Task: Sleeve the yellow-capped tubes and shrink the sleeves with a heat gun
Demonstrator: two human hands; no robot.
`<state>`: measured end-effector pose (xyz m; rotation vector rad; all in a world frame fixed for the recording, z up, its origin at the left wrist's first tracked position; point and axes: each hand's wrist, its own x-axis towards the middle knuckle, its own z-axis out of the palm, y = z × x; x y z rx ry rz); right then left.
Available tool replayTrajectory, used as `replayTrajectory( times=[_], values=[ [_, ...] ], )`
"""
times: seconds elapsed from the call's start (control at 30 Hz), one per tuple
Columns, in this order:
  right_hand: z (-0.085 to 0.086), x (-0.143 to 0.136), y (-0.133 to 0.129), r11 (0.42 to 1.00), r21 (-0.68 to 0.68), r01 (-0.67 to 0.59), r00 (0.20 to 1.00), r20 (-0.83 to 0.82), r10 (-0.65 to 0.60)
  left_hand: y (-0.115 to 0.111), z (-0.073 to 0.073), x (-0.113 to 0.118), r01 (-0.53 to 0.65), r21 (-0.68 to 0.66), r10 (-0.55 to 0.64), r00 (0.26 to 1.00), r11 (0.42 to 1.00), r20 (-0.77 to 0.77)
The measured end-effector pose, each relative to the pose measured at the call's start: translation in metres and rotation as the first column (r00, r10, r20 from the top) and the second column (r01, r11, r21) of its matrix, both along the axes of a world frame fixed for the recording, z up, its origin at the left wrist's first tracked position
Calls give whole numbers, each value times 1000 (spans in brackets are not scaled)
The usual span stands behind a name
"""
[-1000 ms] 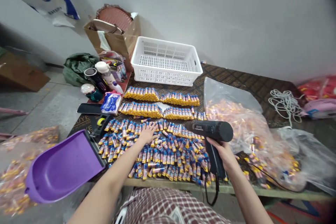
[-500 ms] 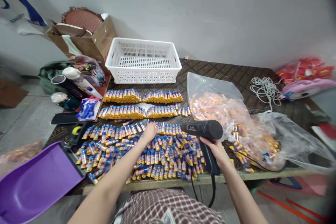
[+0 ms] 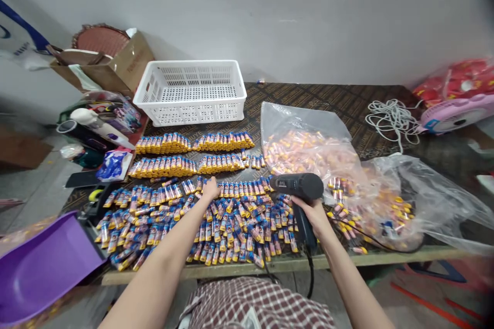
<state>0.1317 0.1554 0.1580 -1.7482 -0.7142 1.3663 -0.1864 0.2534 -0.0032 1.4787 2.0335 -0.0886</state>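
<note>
My right hand (image 3: pixel 313 214) grips the handle of a black hair dryer (image 3: pixel 299 185). Its barrel points left, toward the right end of a row of small blue-capped tubes (image 3: pixel 241 189). At the left part of that row, the fingers of my left hand (image 3: pixel 210 189) are closed among the tubes; what they pinch, if anything, is too small to make out. Below both hands spreads a loose layer of the same tubes (image 3: pixel 227 231), with yellow ends. Behind my left hand, neat stacks (image 3: pixel 164 165) of these tubes lie side by side.
A white plastic crate (image 3: pixel 196 113) stands at the back. On the right are a clear bag (image 3: pixel 309 151) of pink-and-yellow tubes, a coiled white cable (image 3: pixel 389 121) and a pink fan (image 3: pixel 459 115). A purple dustpan (image 3: pixel 50 267), tape dispenser (image 3: pixel 96 200) and bottles (image 3: pixel 85 136) are left.
The view has swung slightly right, so the table's things sit further left. My left hand stays at the row of tubes; the hair dryer remains by the row's right end.
</note>
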Motion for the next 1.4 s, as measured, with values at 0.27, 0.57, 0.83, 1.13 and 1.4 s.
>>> replayTrajectory(
  times=[0.27,0.57,0.83,1.13,1.4],
  values=[
    [-10,-47,26,959,-10,-282,926,-265,269,-29,12,-31,-269,130,257,961,954,100],
    [-12,-104,32,911,57,-408,871,-276,407,-55,21,-90,-320,107,306,943,941,134],
    [-2,-156,33,864,34,-502,824,-287,489,-64,24,-150,-286,173,280,958,943,57],
    [5,-194,29,751,40,-659,743,-122,658,-105,38,-201,-269,284,277,961,920,11],
    [11,-145,33,890,27,-455,889,-31,456,-101,40,-183,-220,341,223,974,914,30]
  ],
)
